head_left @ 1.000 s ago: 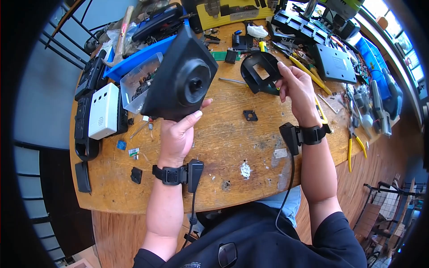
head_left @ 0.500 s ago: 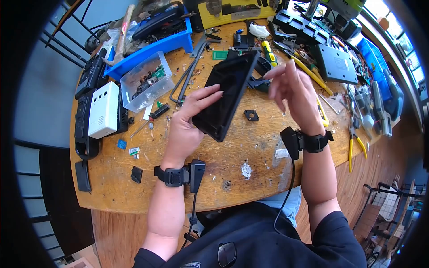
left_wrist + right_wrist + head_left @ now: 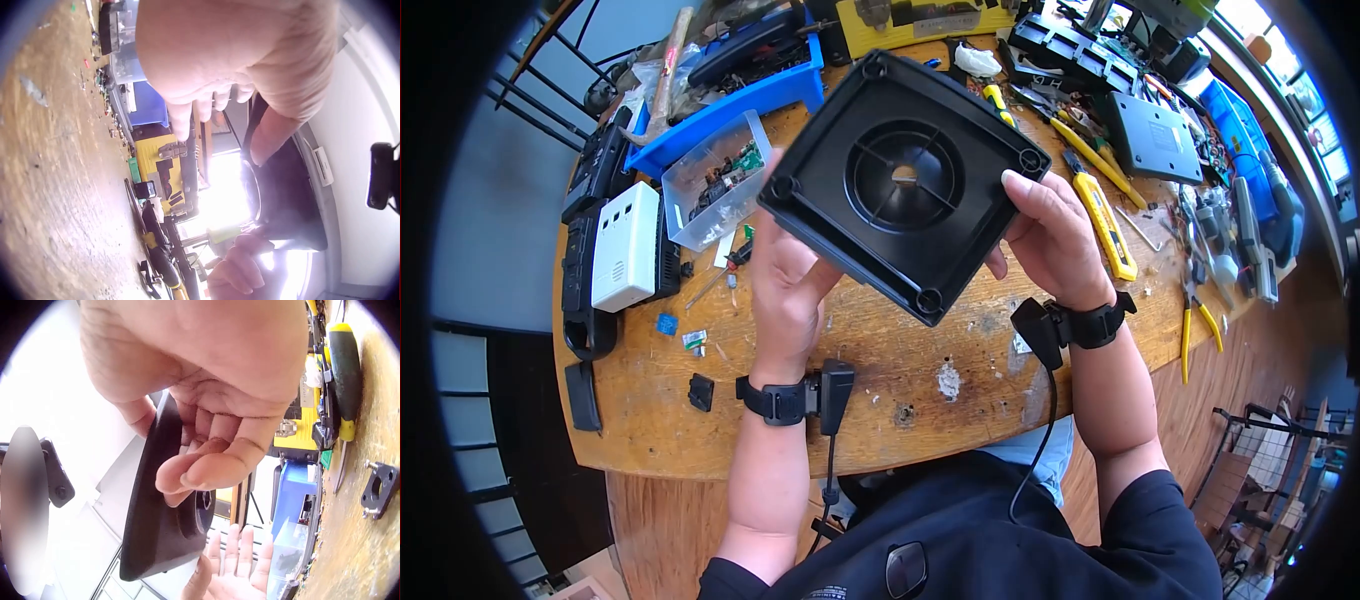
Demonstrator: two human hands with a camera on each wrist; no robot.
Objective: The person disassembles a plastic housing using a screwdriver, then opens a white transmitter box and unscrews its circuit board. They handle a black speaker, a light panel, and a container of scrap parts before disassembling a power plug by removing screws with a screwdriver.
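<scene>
A black square housing [image 3: 990, 220] is held above the table, its hollow side with a round, cross-ribbed centre facing the head camera. The right hand [image 3: 1055, 240] grips its right corner, thumb on the inner face. Curled fingers of this hand [image 3: 206, 375] show behind the housing [image 3: 150, 512] in the right wrist view. At the left edge, the left hand [image 3: 785, 290] has its thumb against the housing; the right wrist view shows its fingers [image 3: 234, 556] straight and spread. A small black plate [image 3: 381, 487] with screws lies on the table.
A clear bin [image 3: 715, 190] of parts and a white box [image 3: 628, 245] stand left, near a blue tray [image 3: 730, 120]. On the right lie a yellow cutter [image 3: 1105, 225], pliers [image 3: 1195, 300] and a grey device [image 3: 1155, 138].
The right hand released the round black piece, then took hold of the housing. The housing has turned its hollow side towards the head camera; the left hand's fingers have straightened.
</scene>
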